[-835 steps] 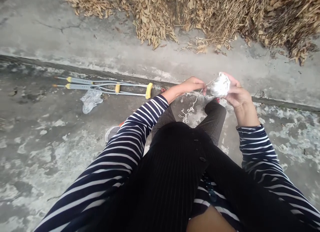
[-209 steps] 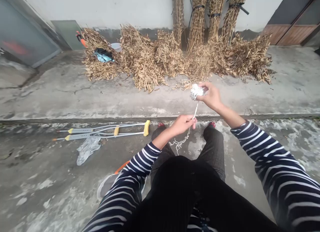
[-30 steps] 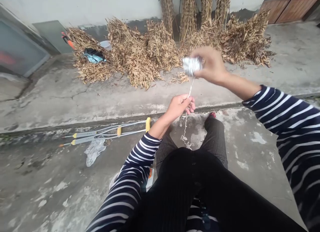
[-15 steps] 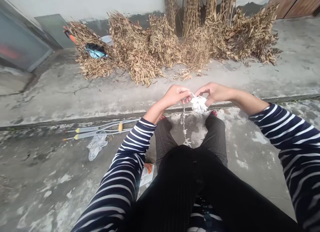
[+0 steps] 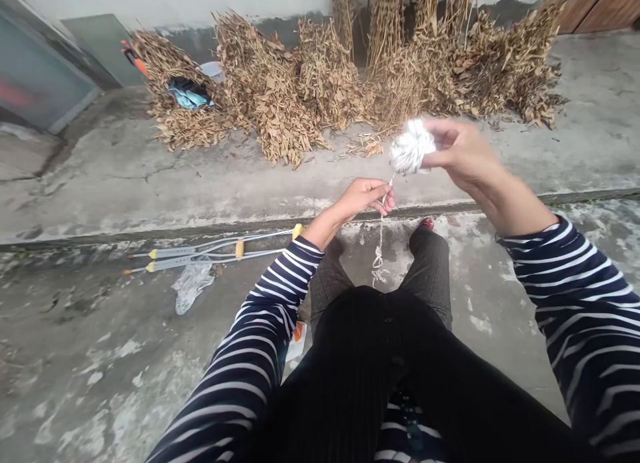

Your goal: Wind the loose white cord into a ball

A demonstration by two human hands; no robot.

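A ball of white twine [image 5: 411, 146] sits in my right hand [image 5: 465, 160], held up at the fingertips above the concrete. My left hand [image 5: 363, 198] pinches the strand of white twine [image 5: 385, 200] that runs down from the ball. Below that hand, the loose twine [image 5: 379, 263] hangs in a knotted, kinked length toward my lap. My dark trousers [image 5: 430, 276] lie beneath both hands, with part of the strand's lower end hidden behind my body.
Aluminium crutches with yellow fittings [image 5: 210, 252] lie on the concrete at left, beside a crumpled plastic bag [image 5: 193, 286]. Bundles of dried plant stalks [image 5: 265, 90] are piled along a wall beyond a low concrete step [image 5: 200, 231].
My hands have moved apart. The twine ball has risen up and to the right with my right hand, while my left hand stays lower on the strand.
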